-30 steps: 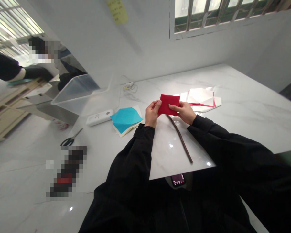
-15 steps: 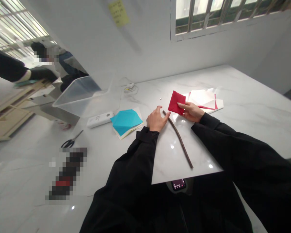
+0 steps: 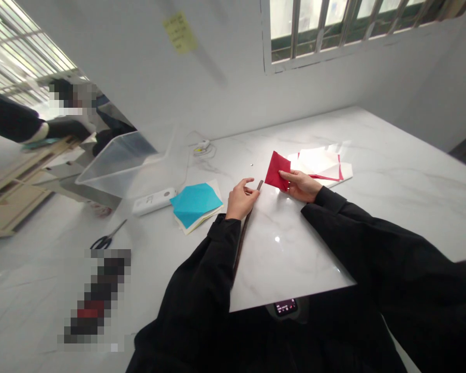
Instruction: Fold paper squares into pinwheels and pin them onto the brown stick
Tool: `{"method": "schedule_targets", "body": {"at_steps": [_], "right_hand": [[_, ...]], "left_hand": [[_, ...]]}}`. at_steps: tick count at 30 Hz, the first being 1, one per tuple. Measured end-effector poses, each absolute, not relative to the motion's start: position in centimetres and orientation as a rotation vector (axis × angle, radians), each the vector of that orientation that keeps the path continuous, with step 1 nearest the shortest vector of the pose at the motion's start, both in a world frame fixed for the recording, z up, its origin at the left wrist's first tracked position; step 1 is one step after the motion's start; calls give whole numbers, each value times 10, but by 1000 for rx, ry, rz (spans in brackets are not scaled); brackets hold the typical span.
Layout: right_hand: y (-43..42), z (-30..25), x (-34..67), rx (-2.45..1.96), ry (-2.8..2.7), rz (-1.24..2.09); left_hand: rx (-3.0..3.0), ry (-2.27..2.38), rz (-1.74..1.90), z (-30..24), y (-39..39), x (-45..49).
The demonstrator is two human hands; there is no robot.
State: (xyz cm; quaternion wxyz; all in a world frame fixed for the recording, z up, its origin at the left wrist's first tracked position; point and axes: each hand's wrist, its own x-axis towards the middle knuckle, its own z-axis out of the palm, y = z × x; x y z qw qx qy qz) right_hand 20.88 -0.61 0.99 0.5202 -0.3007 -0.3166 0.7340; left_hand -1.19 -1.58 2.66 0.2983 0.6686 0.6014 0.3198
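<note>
In the middle of the head view, my left hand is at the upper end of a thin brown stick. The thumb lies across the stick and the index finger curves out in front. The stick slants down beside my left sleeve, which partly hides its lower end. Pinched between the thumb and fingers of my right hand is a folded red paper, raised over the table. A small gap separates the red paper from the stick's tip.
Blue paper lies over pale sheets on the left, beside a white power strip. Farther left are scissors and a clear plastic bin. White and red sheets lie behind my right hand. Another person is at far left.
The stick has swung, its lower end moving left to beside my left sleeve. My left hand has turned and its thumb is now over the stick. The red paper stays in my right hand.
</note>
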Motion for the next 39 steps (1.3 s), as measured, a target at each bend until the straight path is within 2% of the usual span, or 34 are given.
{"method": "schedule_targets", "body": {"at_steps": [13, 22, 39], "right_hand": [[-4, 5, 210, -557, -835, 1812], [-16, 21, 208, -450, -985, 1770], [-27, 46, 209, -463, -1185, 1623]], "left_hand": [[1100, 1020, 926, 40, -19, -11], [1128, 607, 845, 65, -39, -10], [1189, 455, 821, 69, -48, -5]]}}
